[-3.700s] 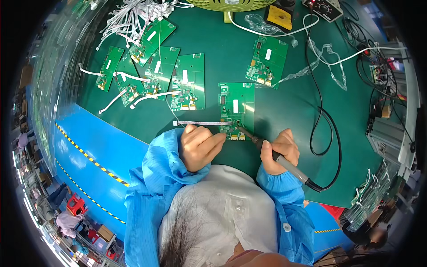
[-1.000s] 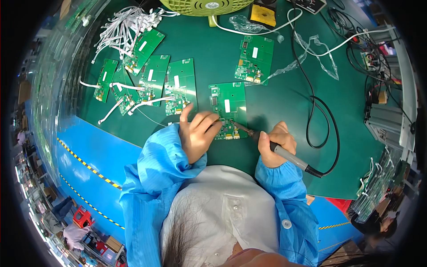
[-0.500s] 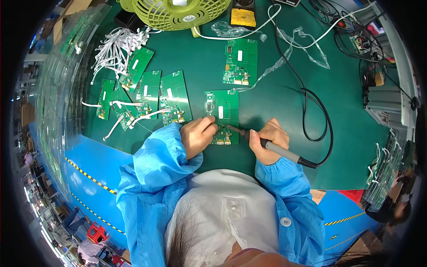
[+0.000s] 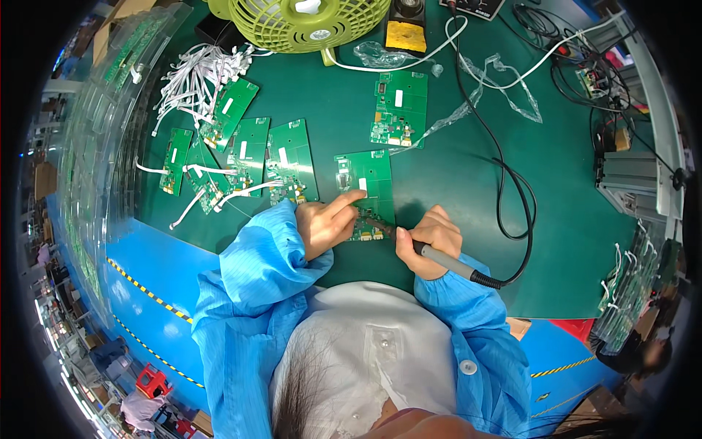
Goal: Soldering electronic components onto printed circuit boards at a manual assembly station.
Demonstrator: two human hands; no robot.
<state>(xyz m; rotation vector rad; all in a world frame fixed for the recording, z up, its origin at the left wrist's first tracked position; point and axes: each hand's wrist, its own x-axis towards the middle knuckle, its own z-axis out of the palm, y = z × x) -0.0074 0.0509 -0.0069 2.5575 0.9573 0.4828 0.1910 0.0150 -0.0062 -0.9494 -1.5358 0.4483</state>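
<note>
A green circuit board [image 4: 376,175] lies on the green mat in front of me. My right hand [image 4: 431,241] is closed round the grey and black handle of a soldering iron [image 4: 447,261]. Its tip reaches over the lower part of that board, among the small components; whether it touches is too small to tell. My left hand [image 4: 329,225] rests at the board's lower left edge. Its index finger stretches over the board, while the other fingers are curled in, and what they pinch, if anything, is hidden.
Another circuit board [image 4: 400,106] lies beyond. Several boards [image 4: 290,157] with white leads sit at left, below a bundle of white cables [image 4: 201,77]. A green fan [image 4: 311,25], a yellow sponge [image 4: 406,35] and clear plastic film [image 4: 512,95] are farther off. The iron's black cord [image 4: 532,212] loops at right.
My right hand and the soldering iron have moved left, the tip going farther over the board. My left index finger has stretched out over the board. The view has shifted slightly.
</note>
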